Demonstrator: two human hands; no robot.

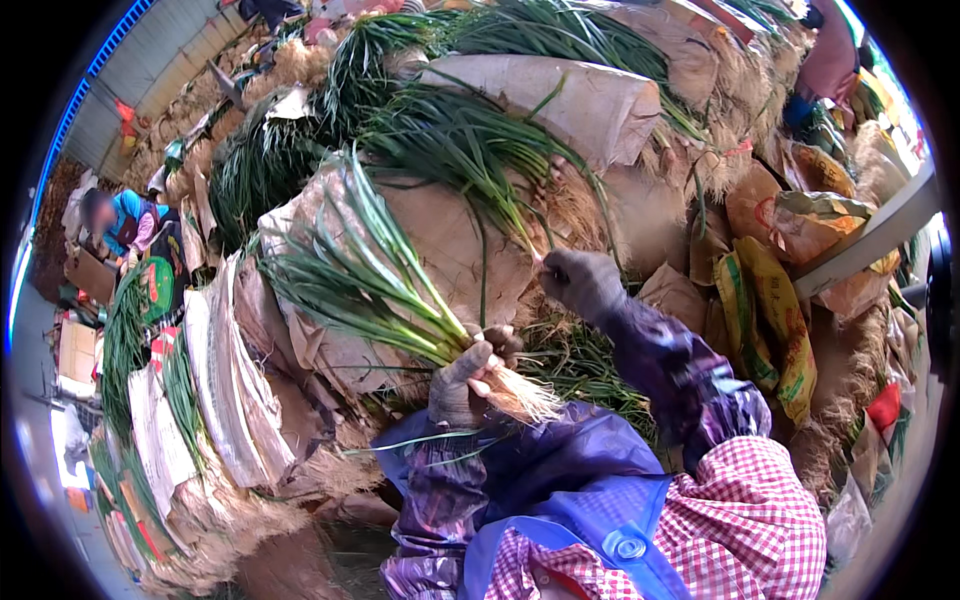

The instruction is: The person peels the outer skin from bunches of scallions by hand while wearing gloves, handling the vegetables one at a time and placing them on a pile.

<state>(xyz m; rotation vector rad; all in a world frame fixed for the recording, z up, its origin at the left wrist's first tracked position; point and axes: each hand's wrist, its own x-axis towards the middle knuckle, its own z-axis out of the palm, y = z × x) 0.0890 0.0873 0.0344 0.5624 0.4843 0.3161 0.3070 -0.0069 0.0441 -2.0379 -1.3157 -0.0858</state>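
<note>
My left hand (459,386), in a grey work glove, grips a bunch of green onions (405,311) around the stems just above the bulbs. The leaves fan out to the upper left, and the pale roots (529,397) hang to the right over my lap. My right hand (589,281), gloved too, has its fingers closed at the white end of a green onion stalk (517,225). That stalk's leaves run back into a loose pile of green onions (457,142) on brown sacking (442,225). Some fingertips of my right hand are hidden from view.
Bundles wrapped in pale sacking (225,375) are stacked at the left. A wrapped bundle (555,97) lies beyond the loose pile. Yellow printed bags (787,337) and a grey metal bar (870,232) stand at the right. Onion leaf scraps (592,367) lie before me. Another person (131,221) sits far left.
</note>
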